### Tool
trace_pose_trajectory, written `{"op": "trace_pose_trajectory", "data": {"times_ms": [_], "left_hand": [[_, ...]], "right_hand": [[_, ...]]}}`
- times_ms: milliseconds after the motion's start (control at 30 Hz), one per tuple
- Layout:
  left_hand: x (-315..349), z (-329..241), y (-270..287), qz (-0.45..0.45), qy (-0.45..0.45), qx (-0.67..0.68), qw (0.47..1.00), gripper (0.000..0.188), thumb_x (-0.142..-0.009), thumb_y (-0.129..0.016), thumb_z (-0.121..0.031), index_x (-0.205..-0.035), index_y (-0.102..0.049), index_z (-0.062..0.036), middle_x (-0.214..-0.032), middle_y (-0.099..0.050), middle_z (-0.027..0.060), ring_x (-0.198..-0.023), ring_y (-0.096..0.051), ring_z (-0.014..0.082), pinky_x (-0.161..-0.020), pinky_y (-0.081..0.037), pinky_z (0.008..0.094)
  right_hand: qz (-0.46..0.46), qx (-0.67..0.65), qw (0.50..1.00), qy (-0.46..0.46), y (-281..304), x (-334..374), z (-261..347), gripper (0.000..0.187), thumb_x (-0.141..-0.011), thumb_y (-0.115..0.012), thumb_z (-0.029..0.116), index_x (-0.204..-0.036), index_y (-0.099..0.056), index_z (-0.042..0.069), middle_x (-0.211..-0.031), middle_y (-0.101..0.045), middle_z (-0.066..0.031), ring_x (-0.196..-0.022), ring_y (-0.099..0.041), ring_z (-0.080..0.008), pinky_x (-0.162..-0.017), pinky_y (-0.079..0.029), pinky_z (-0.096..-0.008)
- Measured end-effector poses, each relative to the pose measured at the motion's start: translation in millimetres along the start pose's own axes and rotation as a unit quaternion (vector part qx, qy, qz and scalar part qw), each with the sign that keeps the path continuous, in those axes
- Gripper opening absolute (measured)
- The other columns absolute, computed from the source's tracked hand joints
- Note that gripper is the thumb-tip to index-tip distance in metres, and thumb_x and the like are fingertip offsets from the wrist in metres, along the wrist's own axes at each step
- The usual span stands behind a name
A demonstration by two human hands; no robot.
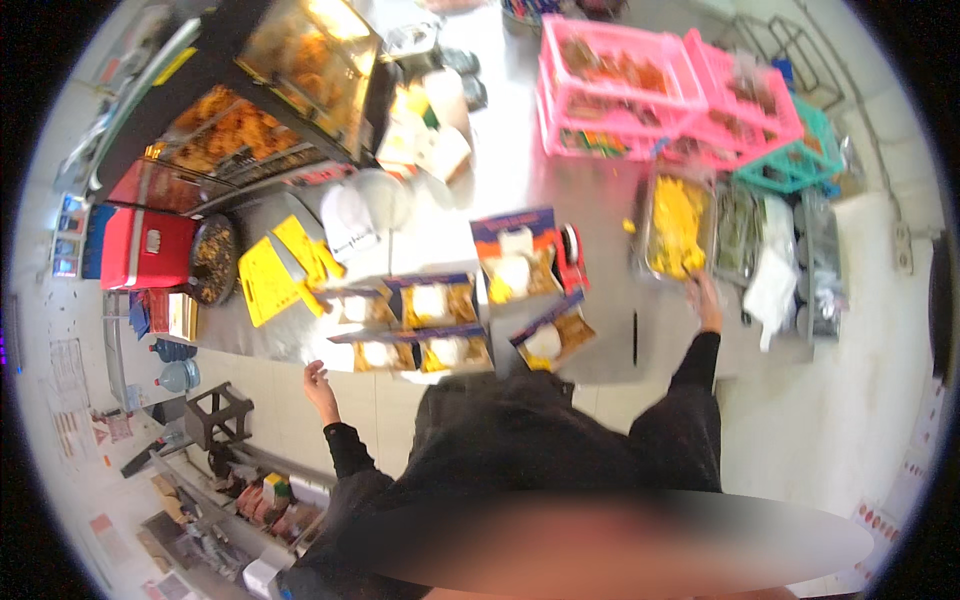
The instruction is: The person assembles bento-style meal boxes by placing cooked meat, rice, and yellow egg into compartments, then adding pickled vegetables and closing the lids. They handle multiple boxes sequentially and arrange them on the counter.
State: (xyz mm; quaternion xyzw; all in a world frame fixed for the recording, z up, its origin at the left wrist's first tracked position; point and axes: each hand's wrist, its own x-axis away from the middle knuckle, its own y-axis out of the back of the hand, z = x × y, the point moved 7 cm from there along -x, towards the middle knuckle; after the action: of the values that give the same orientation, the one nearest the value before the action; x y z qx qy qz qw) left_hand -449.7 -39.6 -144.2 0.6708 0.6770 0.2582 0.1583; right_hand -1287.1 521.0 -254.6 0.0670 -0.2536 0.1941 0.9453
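Observation:
My right hand point(705, 300) is at the near edge of a metal tray point(645, 225) filled with yellow food point(677, 228), perhaps scrambled egg. Its fingers are drawn together there; what they hold is too small to make out. Off the table's front edge, my left hand point(318, 386) hangs with loosely bent fingers and nothing in it. Between the hands stand several open paper food boxes, purple and orange, with white rice and yellow food inside. One box point(515, 262) is set farther back, another point(553, 338) sits tilted at the right, and a box point(440, 300) belongs to the left group.
Pink crates point(620, 95) and a green crate point(800, 160) stand at the back right. A tray of green leaves point(740, 230) is beside the egg tray. At left are yellow boards point(268, 280) with a knife point(287, 257), a red box point(150, 245) and a lit food display point(300, 70).

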Motion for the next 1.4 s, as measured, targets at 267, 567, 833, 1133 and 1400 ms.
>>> {"op": "trace_pose_trajectory", "data": {"times_ms": [267,567,833,1133,1400], "left_hand": [[-103,-14,-69,0.252,-0.256,-0.046,0.932,0.031,-0.091,-0.051,0.001,-0.119,-0.061,-0.0041,-0.121,-0.061,0.0125,-0.114,-0.055,0.026,-0.099,-0.042,0.0366],[-99,-55,-120,0.366,-0.38,-0.114,0.842,0.024,-0.091,-0.058,-0.022,-0.114,-0.062,-0.0164,-0.109,-0.06,0.0126,-0.108,-0.052,0.0336,-0.091,-0.045,0.0421],[-108,-22,-129,0.287,-0.299,-0.161,0.896,0.028,-0.08,-0.054,-0.005,-0.107,-0.059,-0.0104,-0.099,-0.057,0.0227,-0.092,-0.059,0.0407,-0.078,-0.05,0.0477],[-114,-22,-139,0.316,-0.334,-0.052,0.886,0.028,-0.08,-0.057,-0.005,-0.108,-0.055,-0.0078,-0.097,-0.056,0.0191,-0.092,-0.06,0.0365,-0.071,-0.052,0.0413],[-118,-16,-125,0.336,-0.12,0.127,0.925,0.037,-0.085,-0.056,-0.004,-0.113,-0.032,-0.0082,-0.109,-0.065,0.0217,-0.065,-0.069,0.0267,-0.059,-0.054,0.0328]], "right_hand": [[0.124,0.093,0.98,0.127,-140,77,123,0.036,-0.094,-0.053,0.039,-0.107,-0.063,0.008,-0.103,-0.059,-0.0038,-0.093,-0.056,-0.0148,-0.075,-0.047,-0.0302],[0.402,0.163,0.898,0.078,-497,238,171,0.018,-0.093,-0.051,0.027,-0.087,-0.049,0.01,-0.06,-0.035,0.0077,-0.046,-0.031,-0.0038,-0.043,-0.025,-0.0208],[0.534,0.141,0.832,0.048,-676,290,46,0.019,-0.088,-0.06,0.018,-0.103,-0.058,0.006,-0.084,-0.053,0.0041,-0.068,-0.046,-0.0035,-0.053,-0.034,-0.0167],[0.348,0.616,0.659,0.254,-765,309,-28,0.039,-0.085,-0.053,0.022,-0.118,-0.057,0.001,-0.119,-0.059,-0.0242,-0.107,-0.059,-0.0366,-0.092,-0.047,-0.0431],[0.294,0.64,0.686,0.182,-780,359,-43,0.101,-0.068,-0.079,0.042,-0.141,-0.028,-0.005,-0.135,-0.042,-0.0304,-0.122,-0.048,-0.0398,-0.099,-0.044,-0.044]]}}
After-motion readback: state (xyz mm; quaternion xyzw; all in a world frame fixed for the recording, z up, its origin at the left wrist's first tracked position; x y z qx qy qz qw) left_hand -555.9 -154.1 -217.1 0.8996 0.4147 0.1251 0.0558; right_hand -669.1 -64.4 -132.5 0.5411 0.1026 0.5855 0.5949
